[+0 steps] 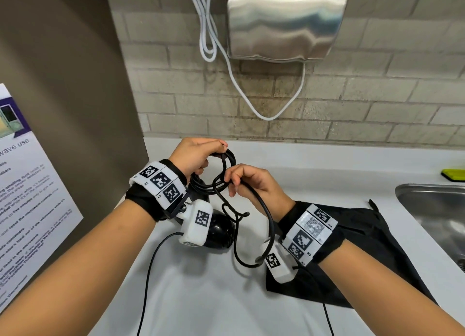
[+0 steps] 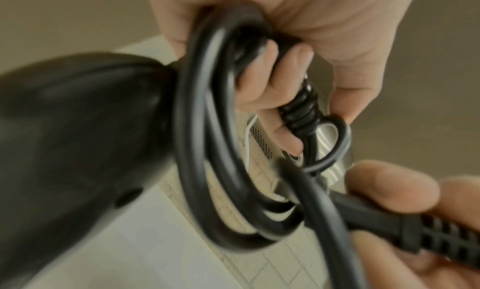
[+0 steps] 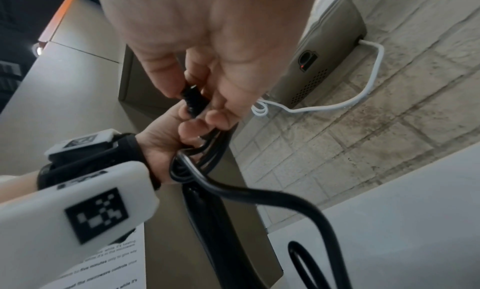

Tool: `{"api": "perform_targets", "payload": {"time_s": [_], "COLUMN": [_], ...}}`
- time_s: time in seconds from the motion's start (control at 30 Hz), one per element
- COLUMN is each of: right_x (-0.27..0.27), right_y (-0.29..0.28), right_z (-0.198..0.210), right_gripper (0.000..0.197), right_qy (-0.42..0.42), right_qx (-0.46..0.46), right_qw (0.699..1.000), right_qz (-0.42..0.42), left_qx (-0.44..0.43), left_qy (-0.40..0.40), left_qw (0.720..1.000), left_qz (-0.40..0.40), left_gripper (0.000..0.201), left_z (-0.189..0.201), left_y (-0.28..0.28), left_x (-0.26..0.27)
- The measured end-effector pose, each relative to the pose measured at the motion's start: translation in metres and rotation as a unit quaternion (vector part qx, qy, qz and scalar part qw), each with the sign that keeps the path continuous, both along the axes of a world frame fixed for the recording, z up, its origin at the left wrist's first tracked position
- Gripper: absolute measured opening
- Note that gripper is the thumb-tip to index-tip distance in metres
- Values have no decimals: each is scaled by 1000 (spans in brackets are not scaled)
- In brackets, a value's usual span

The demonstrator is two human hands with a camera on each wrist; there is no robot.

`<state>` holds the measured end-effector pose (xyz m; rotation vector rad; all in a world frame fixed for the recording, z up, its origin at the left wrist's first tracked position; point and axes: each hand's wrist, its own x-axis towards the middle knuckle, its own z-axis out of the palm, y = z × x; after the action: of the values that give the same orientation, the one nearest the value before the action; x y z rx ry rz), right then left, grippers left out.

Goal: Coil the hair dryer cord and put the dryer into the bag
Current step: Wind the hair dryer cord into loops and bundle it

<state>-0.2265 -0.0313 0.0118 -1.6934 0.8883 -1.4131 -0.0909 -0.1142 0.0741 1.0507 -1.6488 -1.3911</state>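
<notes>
The black hair dryer (image 1: 221,231) hangs just above the white counter (image 1: 314,174), partly hidden by my left wrist camera. My left hand (image 1: 208,154) grips several loops of its black cord (image 1: 227,174) together with the top of the handle. In the left wrist view the dryer (image 2: 78,139) and the cord loops (image 2: 202,149) sit under the curled fingers (image 2: 272,78). My right hand (image 1: 234,182) pinches a ribbed section of the cord (image 3: 192,100) right beside the loops. A slack length of cord (image 1: 270,225) droops below it. The black bag (image 1: 364,235) lies flat under my right wrist.
A steel sink (image 1: 432,210) is sunk into the counter at the right, with a yellow-green sponge (image 1: 453,176) behind it. A steel hand dryer (image 1: 284,21) with a dangling white cable (image 1: 266,114) hangs on the brick wall. A printed notice (image 1: 30,197) is on the left panel.
</notes>
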Motion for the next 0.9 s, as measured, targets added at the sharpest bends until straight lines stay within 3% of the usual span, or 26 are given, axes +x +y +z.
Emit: {"api": "perform_targets", "payload": {"time_s": [0.23, 0.33, 0.53, 0.9], "right_x": [7, 10, 12, 14], "right_y": [1, 1, -2, 1], "right_z": [3, 3, -11, -19], "right_gripper": [20, 17, 17, 6], "right_qy": [101, 58, 33, 107], "right_qx": [-9, -6, -120, -209], "right_qw": [995, 998, 980, 942], "right_qz": [-19, -35, -153, -241], "left_qx": [2, 4, 16, 22], "left_qy": [11, 16, 40, 60], "left_qw": [1000, 1000, 999, 998], "left_qz": [3, -6, 11, 29], "left_gripper": [12, 13, 12, 10], "left_z": [0, 0, -1, -3], "left_y": [3, 5, 2, 0], "left_x": [-3, -3, 1, 4]}}
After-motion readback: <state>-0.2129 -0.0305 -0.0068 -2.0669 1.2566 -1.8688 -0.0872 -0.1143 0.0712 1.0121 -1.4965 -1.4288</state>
